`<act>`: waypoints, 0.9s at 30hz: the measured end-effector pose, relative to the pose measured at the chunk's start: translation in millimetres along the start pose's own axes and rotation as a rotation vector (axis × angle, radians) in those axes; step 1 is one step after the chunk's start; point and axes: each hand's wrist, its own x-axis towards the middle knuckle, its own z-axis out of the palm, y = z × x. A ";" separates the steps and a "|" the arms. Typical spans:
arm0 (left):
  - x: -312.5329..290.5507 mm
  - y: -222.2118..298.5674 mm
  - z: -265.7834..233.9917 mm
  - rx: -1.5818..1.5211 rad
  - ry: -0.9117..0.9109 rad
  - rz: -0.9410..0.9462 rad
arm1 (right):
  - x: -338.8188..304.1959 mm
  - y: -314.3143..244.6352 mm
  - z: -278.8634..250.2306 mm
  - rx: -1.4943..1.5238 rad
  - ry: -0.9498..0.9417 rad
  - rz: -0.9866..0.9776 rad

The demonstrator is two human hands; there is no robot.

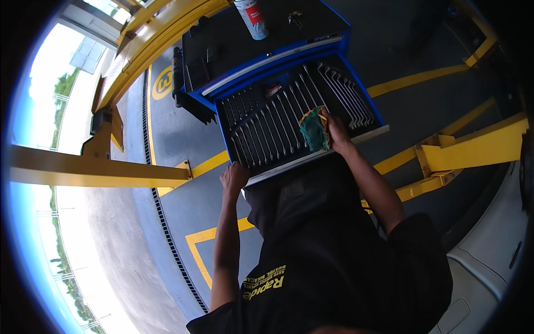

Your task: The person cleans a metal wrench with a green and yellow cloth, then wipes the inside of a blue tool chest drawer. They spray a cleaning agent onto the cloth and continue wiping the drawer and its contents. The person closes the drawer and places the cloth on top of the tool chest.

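My right hand grips a bunched green rag with yellow edging, over the front part of an open tool drawer. The rag covers the ends of some wrenches. At the drawer's front left corner, my left hand is closed on the edge. Inside the drawer, combination wrenches lie side by side in a black tray, graded by length. Offset ring wrenches fill the right side, and smaller wrenches sit at the back left.
The blue tool cabinet has a black top with a spray can standing on it. Yellow lift arms extend at left and, as another arm, at right. A light-coloured car stands at the lower right.
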 end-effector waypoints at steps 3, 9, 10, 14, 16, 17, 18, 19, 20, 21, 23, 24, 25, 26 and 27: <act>-30.4 -5.6 5.7 -0.280 0.091 0.031 | -31.6 -21.7 -1.6 0.394 -0.007 0.062; -77.9 59.6 -59.6 -0.863 0.462 0.155 | -82.2 -106.8 63.9 0.559 -0.251 0.161; -97.7 87.7 -79.3 -0.893 0.435 0.127 | -93.6 -110.8 76.3 0.551 -0.300 0.203; -153.9 169.6 -101.9 -0.950 0.396 0.439 | -154.5 -109.7 139.9 0.314 -0.309 0.130; -166.1 185.2 -82.8 -0.815 0.578 0.684 | -182.9 -112.2 173.7 0.056 -0.240 -0.037; -173.6 190.7 -80.1 -0.795 0.590 0.691 | -184.7 -109.9 171.4 0.043 -0.237 -0.095; -174.0 189.8 -79.8 -0.779 0.544 0.701 | -187.0 -111.4 167.9 0.028 -0.229 -0.158; -173.4 188.2 -80.2 -0.763 0.498 0.712 | -188.4 -113.9 166.6 0.013 -0.221 -0.221; -173.1 187.8 -80.3 -0.746 0.451 0.724 | -191.5 -116.0 167.7 -0.017 -0.158 -0.263; -177.3 188.0 -79.2 -0.737 0.418 0.718 | -193.3 -122.0 169.1 -0.002 -0.129 -0.303; -188.8 190.0 -78.9 -0.723 0.354 0.710 | -188.0 -141.8 169.7 0.025 -0.069 -0.386; -195.4 191.9 -81.9 -0.760 0.351 0.730 | -187.6 -159.9 171.9 0.084 -0.046 -0.442; -203.0 193.6 -86.5 -0.797 0.348 0.749 | -183.6 -163.5 171.9 0.113 -0.025 -0.440; -207.6 194.6 -89.9 -0.834 0.345 0.767 | -180.4 -165.3 172.9 0.143 -0.004 -0.437; -208.5 195.8 -92.5 -0.848 0.373 0.784 | -180.0 -168.2 173.0 0.166 0.017 -0.439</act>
